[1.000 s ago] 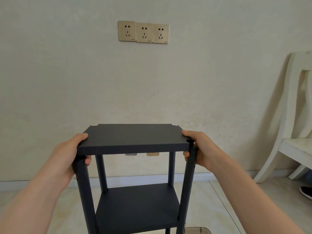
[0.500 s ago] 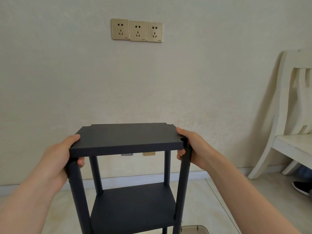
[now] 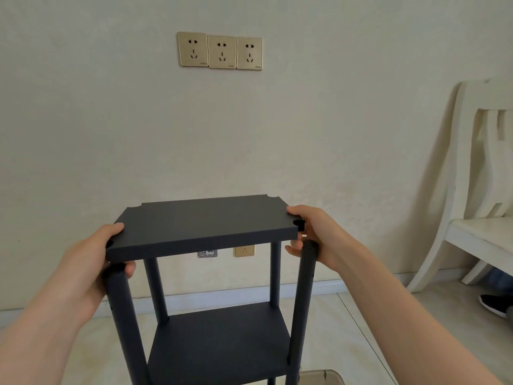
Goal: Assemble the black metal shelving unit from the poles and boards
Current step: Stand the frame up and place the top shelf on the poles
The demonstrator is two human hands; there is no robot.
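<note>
I gripped the wide board [image 3: 205, 225] between my left hand [image 3: 91, 265] and right hand [image 3: 319, 237], maybe just above the near poles [image 3: 304, 295].

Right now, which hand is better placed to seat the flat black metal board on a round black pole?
Probably the right hand: its notch in the board sits exposed above the right front pole. The left hand partly covers its corner.

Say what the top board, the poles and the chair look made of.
Top board: matte black, likely powder-coated metal; flat even sheen, crisp edge. Poles: matte black tubes, probably the same metal. Chair: cream-painted, apparently wood; solid slats.
</note>
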